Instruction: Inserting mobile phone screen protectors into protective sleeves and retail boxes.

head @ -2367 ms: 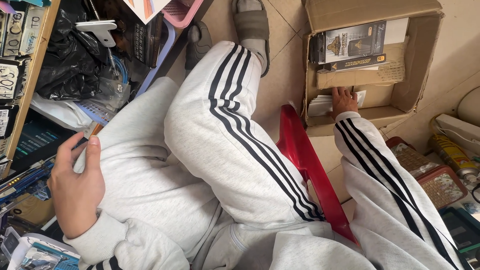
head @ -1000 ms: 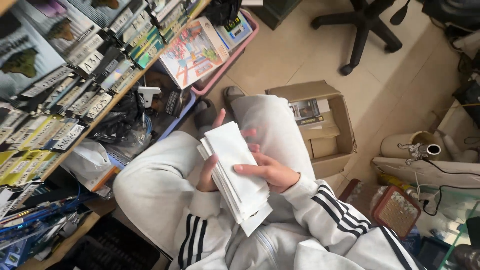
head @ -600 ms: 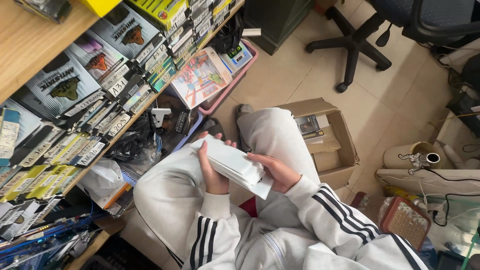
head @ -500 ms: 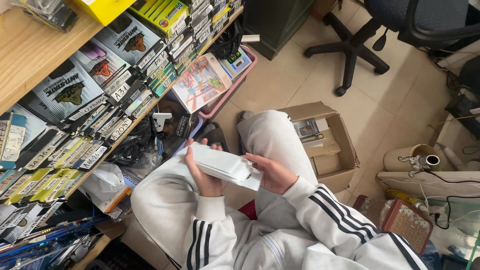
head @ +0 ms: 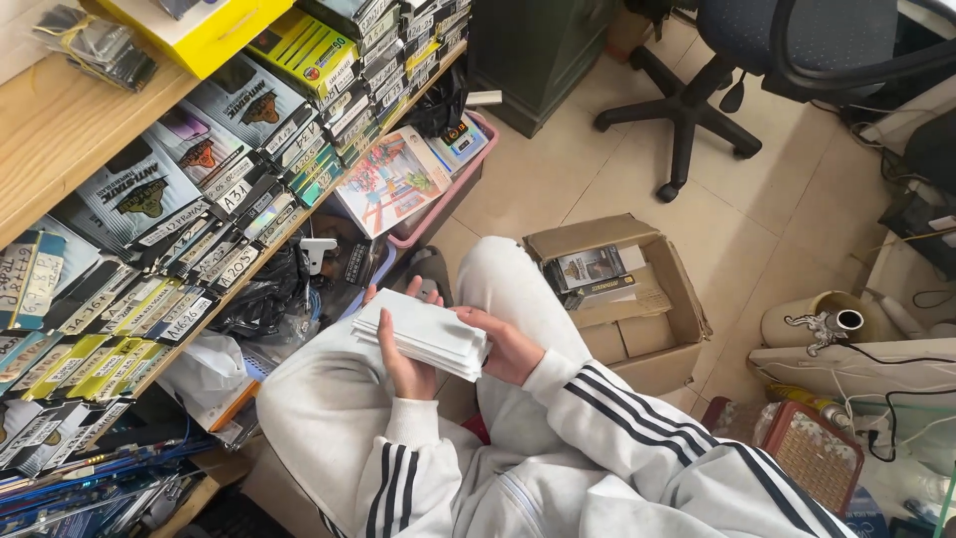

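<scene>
My left hand [head: 406,371] cradles a stack of flat white paper packets [head: 423,334] from below, my right hand [head: 513,346] clamping its end (open brown cardboard box [head: 637,304] nearby).

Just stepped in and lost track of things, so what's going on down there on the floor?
A person in a grey striped tracksuit sits on the floor beside a packed shelf. Both hands hold a stack of flat white packets over the lap: the left hand supports it from beneath, the right hand grips its end. An open cardboard box with a few boxed items inside sits on the tiles beside the knee.
</scene>
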